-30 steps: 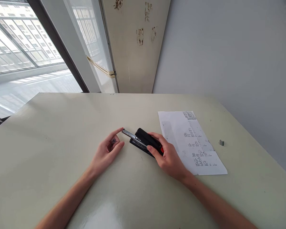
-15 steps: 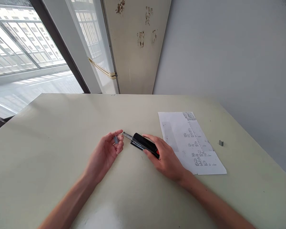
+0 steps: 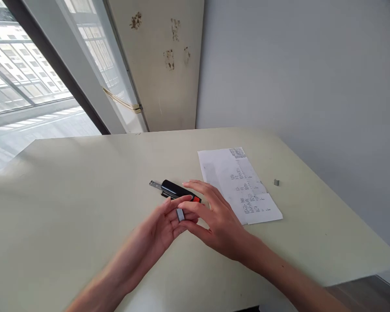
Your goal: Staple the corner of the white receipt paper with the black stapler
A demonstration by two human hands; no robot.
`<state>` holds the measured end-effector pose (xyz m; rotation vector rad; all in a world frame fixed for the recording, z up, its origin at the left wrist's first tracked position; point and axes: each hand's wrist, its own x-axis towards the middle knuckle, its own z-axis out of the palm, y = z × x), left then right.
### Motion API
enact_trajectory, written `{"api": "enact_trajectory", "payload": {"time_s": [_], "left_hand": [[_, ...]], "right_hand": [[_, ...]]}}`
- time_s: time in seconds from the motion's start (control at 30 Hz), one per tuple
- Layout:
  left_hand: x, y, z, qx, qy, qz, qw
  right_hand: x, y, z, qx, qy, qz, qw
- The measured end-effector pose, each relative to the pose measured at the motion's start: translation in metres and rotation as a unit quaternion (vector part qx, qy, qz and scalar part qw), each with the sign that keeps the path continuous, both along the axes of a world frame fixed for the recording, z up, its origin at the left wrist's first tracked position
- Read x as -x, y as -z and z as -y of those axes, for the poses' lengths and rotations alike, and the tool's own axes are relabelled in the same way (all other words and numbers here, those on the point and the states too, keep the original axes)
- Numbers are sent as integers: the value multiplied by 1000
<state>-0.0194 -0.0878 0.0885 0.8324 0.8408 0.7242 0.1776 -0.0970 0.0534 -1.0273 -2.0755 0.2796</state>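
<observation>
A short grey strip of staples (image 3: 180, 215) rests on the fingers of my left hand (image 3: 164, 225), which is turned palm up. From the right, my right hand (image 3: 216, 219) reaches over, with thumb and forefinger closing on the two ends of the strip. Just beyond both hands lies a black stapler (image 3: 173, 188) on the table, its metal staple tray (image 3: 155, 185) sticking out to the left. Fingers partly cover the stapler's near side and its red end (image 3: 196, 199).
A printed sheet of paper (image 3: 219, 169) lies right of the stapler. Farther right sits another small grey block of staples (image 3: 276, 182). The pale table (image 3: 84, 182) runs back to a stained panel (image 3: 169, 95) and a grey wall (image 3: 279, 65). A window is at left.
My right hand has let go of the stapler, which now lies on the table, and has moved to the staples in my left hand. The view has swung right.
</observation>
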Motion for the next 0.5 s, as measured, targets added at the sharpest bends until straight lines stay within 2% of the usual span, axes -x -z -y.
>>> {"api": "enact_trajectory", "payload": {"time_s": [0.13,0.2,0.27,0.33,0.4,0.47,0.5], "left_hand": [[-8,13,4,5,41,7,999],[-1,19,1,-24,38,-18,999],[13,23,-5,-93,-1,-90,992],[30,26,-14,-186,-76,-207,958],[45,27,-25,-256,-158,-326,896],[55,31,-35,-280,-213,-416,839],[58,34,-40,-281,-225,-446,819]], "right_hand": [[-32,-6,13,-2,52,-16,998],[-63,-4,17,-1,130,-25,991],[-103,7,19,5,233,-14,972],[-147,23,21,16,322,11,946],[-186,43,24,32,392,46,918],[-215,60,26,58,432,74,897],[-225,67,28,75,448,86,887]]}}
